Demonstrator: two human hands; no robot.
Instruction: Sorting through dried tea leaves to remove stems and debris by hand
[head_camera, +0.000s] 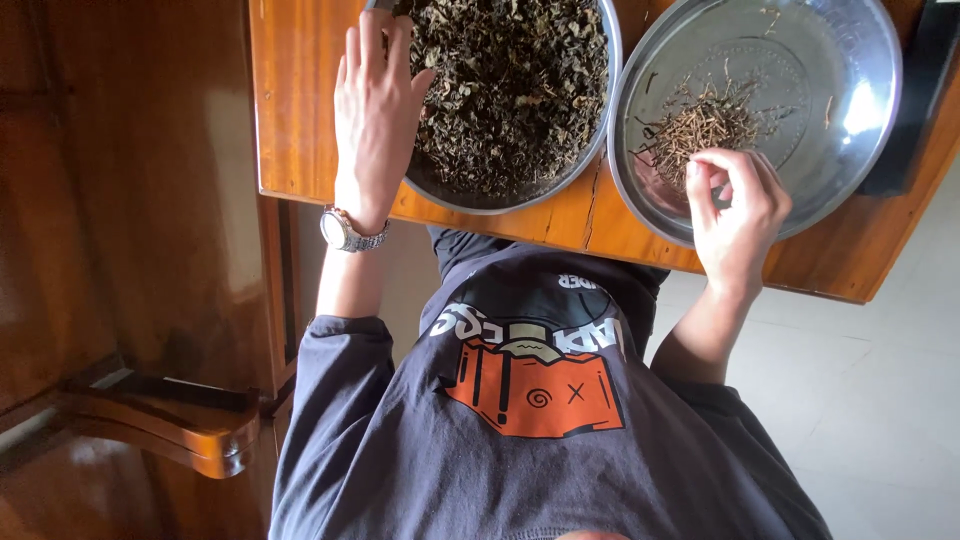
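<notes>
1. The wooden table (300, 120) is the biggest thing here, polished orange-brown, with a crack running through its near edge between the two bowls.
2. The person's dark grey T-shirt (420, 470) fills the lower part of the view, an orange and white print across the chest.
3. A wooden chair arm (190, 435) shows in the lower corner, well away from the table top.
4. The steel bowl of dried leaves (510, 90) sits on the table, heaped with dark crumbled leaf.
5. Just beside it, rims nearly touching, stands the second steel bowl (850, 60), mostly bare and shiny, with a small pile of thin brown stems (700, 125) in its middle.
6. The left hand (375, 110) lies flat and open over the rim of the leaf bowl, fingers stretched out and touching the leaves.
7. The right hand (735, 205) hangs over the near side of the second bowl, fingertips pinched together just by the stems; whether it grips any I cannot tell.
8. A silver wristwatch (345, 232) sits on the left wrist.
</notes>
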